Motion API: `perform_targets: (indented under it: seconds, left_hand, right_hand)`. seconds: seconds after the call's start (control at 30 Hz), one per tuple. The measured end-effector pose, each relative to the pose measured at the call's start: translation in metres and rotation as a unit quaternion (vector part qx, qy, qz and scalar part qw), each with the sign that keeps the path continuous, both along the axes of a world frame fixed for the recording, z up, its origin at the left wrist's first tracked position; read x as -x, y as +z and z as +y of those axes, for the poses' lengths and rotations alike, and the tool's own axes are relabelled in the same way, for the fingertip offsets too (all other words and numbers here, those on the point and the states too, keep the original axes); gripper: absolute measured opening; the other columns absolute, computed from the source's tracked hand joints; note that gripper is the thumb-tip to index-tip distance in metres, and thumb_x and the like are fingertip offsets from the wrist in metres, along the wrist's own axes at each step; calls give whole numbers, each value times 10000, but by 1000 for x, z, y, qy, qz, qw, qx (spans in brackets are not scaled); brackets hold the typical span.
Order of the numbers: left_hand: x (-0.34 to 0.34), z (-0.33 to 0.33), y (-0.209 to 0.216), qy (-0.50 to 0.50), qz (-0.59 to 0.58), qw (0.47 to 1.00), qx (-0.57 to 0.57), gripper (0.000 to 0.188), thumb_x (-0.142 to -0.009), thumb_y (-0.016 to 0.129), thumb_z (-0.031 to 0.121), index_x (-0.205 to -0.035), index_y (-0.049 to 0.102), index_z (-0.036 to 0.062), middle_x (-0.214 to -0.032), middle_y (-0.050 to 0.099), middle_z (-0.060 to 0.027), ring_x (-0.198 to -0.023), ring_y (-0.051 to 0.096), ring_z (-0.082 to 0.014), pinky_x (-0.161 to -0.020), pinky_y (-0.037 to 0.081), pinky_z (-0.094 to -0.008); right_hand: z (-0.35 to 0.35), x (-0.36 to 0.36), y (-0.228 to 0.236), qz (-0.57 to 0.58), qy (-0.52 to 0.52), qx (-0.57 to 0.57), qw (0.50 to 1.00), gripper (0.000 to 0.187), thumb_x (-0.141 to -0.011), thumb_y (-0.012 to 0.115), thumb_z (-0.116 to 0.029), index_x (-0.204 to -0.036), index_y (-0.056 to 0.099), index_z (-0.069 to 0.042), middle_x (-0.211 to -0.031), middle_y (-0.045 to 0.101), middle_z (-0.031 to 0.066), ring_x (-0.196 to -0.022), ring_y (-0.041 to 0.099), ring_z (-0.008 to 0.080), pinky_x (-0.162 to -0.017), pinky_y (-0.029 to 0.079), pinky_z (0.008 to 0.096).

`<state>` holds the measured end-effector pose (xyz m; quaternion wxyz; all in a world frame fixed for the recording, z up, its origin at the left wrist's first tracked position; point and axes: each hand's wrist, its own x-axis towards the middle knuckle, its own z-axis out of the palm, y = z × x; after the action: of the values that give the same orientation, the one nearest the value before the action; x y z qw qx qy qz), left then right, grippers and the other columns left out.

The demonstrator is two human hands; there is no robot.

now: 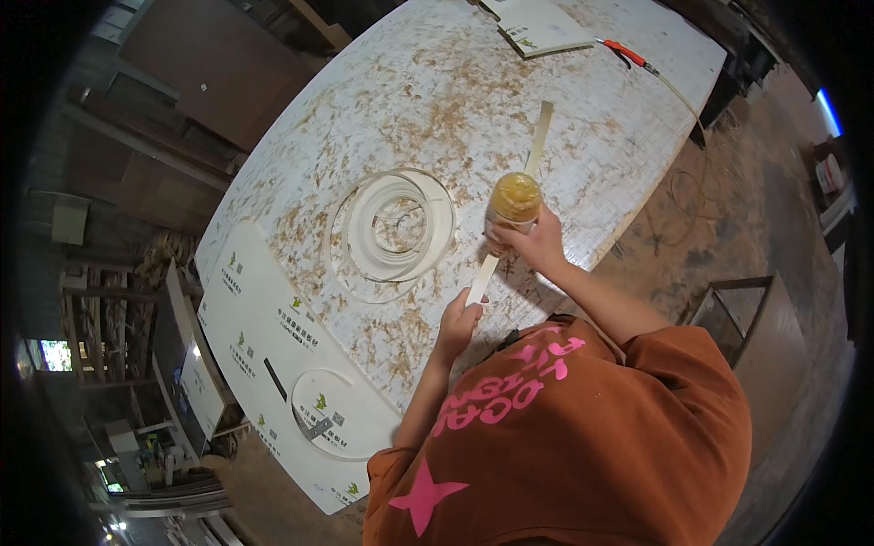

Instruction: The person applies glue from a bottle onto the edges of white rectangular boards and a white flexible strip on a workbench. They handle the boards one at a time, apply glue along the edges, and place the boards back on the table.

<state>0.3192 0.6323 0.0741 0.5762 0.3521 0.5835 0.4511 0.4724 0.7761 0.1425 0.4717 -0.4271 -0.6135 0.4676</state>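
Note:
My left hand (pixel 460 325) pinches the near end of a narrow off-white strip (pixel 540 141), which looks like edge banding. The strip runs away over the table, passing beneath a clear bottle (pixel 516 198) with thick yellow stuff inside, probably glue. Wrapped round the lower part of that bottle is my right hand (pixel 533 244). The bottle is tilted, and its lower end is hidden by my fingers, so I cannot tell whether it touches the strip. Left of my hands lies a loose coil of pale banding (pixel 435 232).
The worktable (pixel 628 136) is stained with brown residue. A large white printed board (pixel 264 318) covers its left side, with a banding loop (pixel 293 400) on it. At the far end are a white panel (pixel 551 27) and an orange air gun (pixel 624 50) with a hose. An open cabinet frame (pixel 756 314) stands right.

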Motion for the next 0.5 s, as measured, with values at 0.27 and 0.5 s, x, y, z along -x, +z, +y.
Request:
perform_targets:
  seconds: [0.27,0.5]
  left_hand:
    - [0,1,3,-4,10,1000,-7,246,-941,475,236,-954,592,20,-670,464,43,-586,392,-42,-529,331,-222]
    - [2,-2,0,10,30,999,14,235,-936,475,228,-952,587,22,-649,437,51,-573,372,-41,-516,309,-217]
  right_hand:
    - [2,-3,-10,45,34,45,997,560,-652,811,-248,-1124,590,-43,-968,688,129,-898,671,237,-826,508,378]
    - [3,1,-11,-55,109,-36,992,605,-651,827,-283,-1146,583,-34,-1012,684,127,-923,670,236,-827,509,360]
